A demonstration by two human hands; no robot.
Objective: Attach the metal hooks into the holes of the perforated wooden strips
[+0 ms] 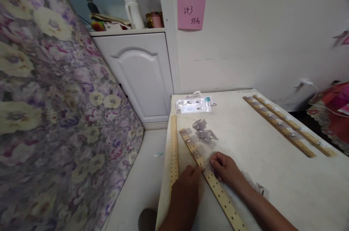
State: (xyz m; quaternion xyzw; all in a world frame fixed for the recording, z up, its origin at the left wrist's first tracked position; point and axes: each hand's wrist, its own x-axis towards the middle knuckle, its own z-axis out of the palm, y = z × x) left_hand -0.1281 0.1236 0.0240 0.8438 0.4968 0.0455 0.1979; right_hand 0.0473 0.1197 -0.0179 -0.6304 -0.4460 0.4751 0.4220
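Note:
A long wooden strip with a row of small holes (pixel 218 191) lies slanted on the white table (pixel 272 172). My left hand (pixel 187 183) rests at its left side, fingers curled against the strip. My right hand (pixel 226 169) sits on its right side, fingertips pinched on a small clear hook piece at the strip. Several clear hook pieces (pixel 203 132) lie in a loose pile just beyond my hands. A second holed strip (pixel 173 151) runs along the table's left edge.
A clear packet of hooks (pixel 193 105) lies at the table's far left. Two wooden strips with hooks fitted (pixel 286 125) lie at the far right. A flowered mattress (pixel 54 114) leans at left, a white cabinet (pixel 139 78) behind, a pink note (pixel 191 10) on the wall.

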